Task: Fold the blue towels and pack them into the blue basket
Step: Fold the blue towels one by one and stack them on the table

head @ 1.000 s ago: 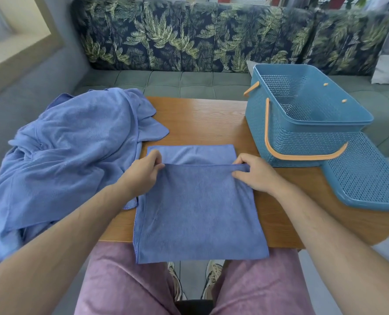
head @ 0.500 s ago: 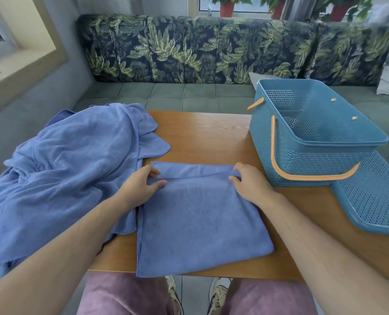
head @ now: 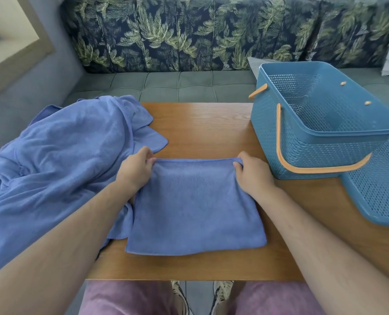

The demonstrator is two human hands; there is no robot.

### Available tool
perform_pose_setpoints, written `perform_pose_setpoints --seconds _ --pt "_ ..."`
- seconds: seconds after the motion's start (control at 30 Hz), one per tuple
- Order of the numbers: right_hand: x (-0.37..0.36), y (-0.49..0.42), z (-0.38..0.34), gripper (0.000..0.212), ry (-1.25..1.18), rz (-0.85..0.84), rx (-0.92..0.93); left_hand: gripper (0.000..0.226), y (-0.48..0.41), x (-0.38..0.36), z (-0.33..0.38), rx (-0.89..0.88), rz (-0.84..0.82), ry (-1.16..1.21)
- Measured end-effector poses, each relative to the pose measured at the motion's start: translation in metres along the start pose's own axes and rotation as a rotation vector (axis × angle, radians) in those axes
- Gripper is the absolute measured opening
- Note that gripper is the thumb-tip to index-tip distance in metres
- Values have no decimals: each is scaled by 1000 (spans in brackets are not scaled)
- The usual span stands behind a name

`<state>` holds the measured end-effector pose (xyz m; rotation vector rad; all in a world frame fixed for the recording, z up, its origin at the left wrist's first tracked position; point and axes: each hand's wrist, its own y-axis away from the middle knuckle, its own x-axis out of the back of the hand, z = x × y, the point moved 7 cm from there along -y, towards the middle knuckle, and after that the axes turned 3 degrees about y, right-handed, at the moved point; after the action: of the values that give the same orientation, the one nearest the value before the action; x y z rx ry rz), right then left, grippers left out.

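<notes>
A green sofa (head: 189, 85) stands behind the wooden table (head: 200, 123). A heap of blue towels (head: 59, 160) covers the table's left side, and the blue basket (head: 302, 155) stands at the right, its lid (head: 380, 192) just beside it. Between them lies the folded towel (head: 195, 205). The left hand (head: 135, 170) and the right hand (head: 252, 176) pinch its far corners with curled fingers (head: 147, 155).

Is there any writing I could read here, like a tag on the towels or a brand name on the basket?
No readable text anywhere in this view.
The folded towel, the heap of towels, the blue basket and the perforated blue lid show no label, brand or number.
The sofa back carries only a leaf print; the shoes are too small to tell.
</notes>
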<state>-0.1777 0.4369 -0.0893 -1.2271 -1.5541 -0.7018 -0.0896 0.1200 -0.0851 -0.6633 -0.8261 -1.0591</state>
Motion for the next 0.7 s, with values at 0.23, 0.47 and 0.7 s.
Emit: perform_pose_setpoints --seconds 0.23,0.47,0.7 --pt "-5 -8 -2 16 36 -37 -33 31 0 -3 -1 32 -54 -29" --pt "2 4 -9 8 -23 26 23 9 10 9 11 -31 9 73" --pt "61 70 -13 9 -360 81 9 14 79 79 37 -142 46 169"
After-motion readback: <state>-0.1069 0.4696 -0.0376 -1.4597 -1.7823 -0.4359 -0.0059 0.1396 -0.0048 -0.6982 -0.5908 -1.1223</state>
